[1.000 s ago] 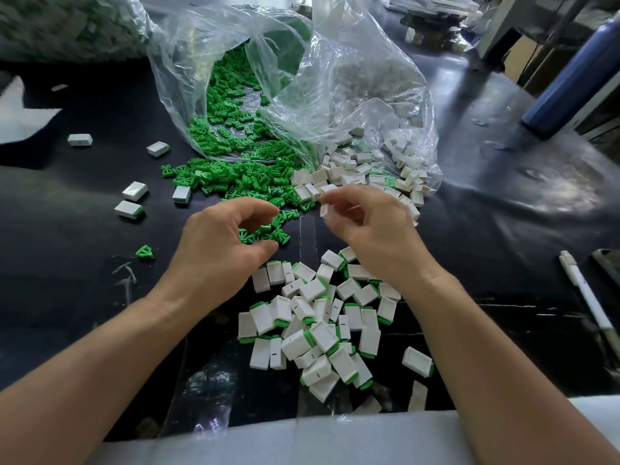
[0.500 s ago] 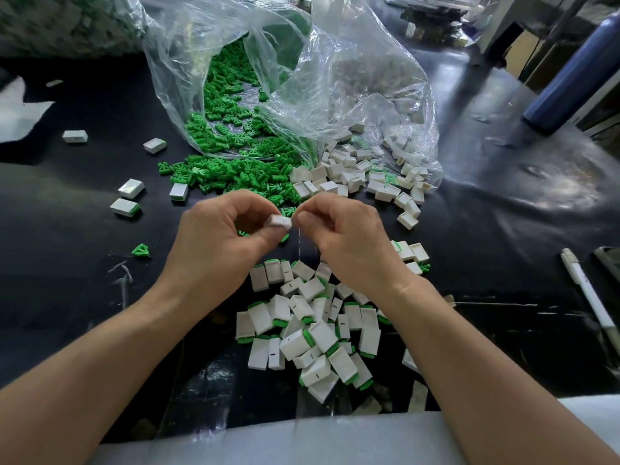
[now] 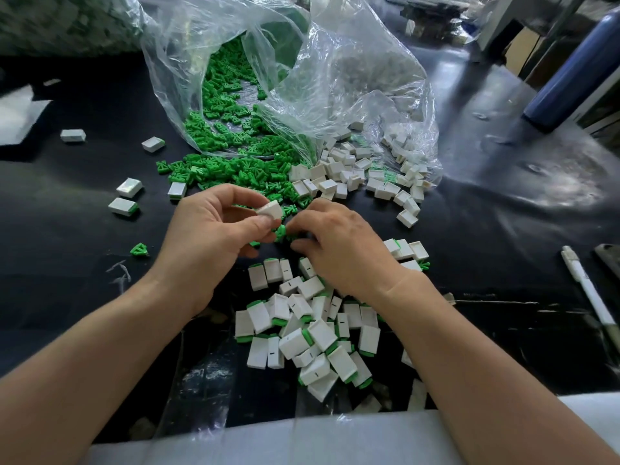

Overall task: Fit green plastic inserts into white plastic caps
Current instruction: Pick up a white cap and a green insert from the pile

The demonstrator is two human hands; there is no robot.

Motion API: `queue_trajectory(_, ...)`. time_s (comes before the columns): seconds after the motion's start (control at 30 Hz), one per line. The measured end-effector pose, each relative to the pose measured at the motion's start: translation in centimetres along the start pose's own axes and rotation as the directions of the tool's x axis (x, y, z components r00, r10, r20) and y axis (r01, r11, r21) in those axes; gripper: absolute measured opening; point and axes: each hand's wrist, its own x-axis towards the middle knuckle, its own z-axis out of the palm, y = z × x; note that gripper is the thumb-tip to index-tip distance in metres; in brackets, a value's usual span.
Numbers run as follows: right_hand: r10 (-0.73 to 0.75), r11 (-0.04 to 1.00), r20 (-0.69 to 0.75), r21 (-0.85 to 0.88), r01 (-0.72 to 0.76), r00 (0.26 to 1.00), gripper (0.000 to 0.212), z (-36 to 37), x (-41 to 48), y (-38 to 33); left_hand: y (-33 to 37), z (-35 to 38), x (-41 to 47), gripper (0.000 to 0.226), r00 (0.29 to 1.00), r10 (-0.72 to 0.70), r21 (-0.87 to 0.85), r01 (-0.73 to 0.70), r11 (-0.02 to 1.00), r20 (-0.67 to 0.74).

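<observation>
Cap [image 3: 270, 209], white, long axis slanting up-right, pinched by left hand [image 3: 208, 236]; right hand [image 3: 342, 250] pinches green insert [image 3: 280, 230].

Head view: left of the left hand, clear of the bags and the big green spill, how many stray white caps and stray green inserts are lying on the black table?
white caps: 5
green insert: 1
Total: 6

Inserts bag [image 3: 169, 78] back-L, caps bag [image 3: 372, 78] back-R; assembled pile [image 3: 320, 333] front; pen [image 3: 591, 297] far R.
</observation>
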Motion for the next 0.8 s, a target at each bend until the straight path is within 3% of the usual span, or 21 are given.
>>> queue_trajectory(0.1, 0.000, 1.000, -0.038, -0.014, -0.001, 0.999, 0.022, 0.1, 0.0, 0.2, -0.1, 0.0, 0.0, 0.016, 1.000, 0.021, 0.024, -0.021, 0.999, 0.010)
queue_trajectory(0.17, 0.079, 0.987, -0.100, 0.148, -0.063, 0.992, 0.021, -0.3, -0.2, 0.3, 0.0, 0.0, -0.1, 0.016, 0.999, 0.036, 0.022, -0.036, 0.999, 0.018)
queue_trajectory(0.27, 0.211, 0.880, -0.148, 0.459, -0.122, 0.966, 0.016, -1.2, -0.4, 0.3, 0.1, 0.1, -0.2, 0.020, 0.998, 0.055, 0.004, -0.055, 0.998, 0.036)
queue_trajectory(0.37, 0.232, 0.810, -0.156, 0.578, -0.102, 0.960, 0.015, -1.4, -0.5, 0.2, 0.3, 0.1, -0.3, 0.028, 0.996, 0.078, -0.023, -0.076, 0.997, 0.053)
queue_trajectory(0.57, 0.188, 0.748, -0.130, 0.661, -0.057, 0.973, 0.027, -1.2, -0.7, -0.2, 0.3, 0.3, -0.6, 0.030, 0.991, 0.098, 0.033, -0.101, 0.994, 0.096)
queue_trajectory(0.8, 0.138, 0.703, -0.235, 0.708, 0.072, 0.962, 0.026, -1.9, -1.2, -0.6, 0.4, 0.4, -0.8, 0.026, 0.981, 0.125, 0.009, -0.127, 0.992, 0.147)
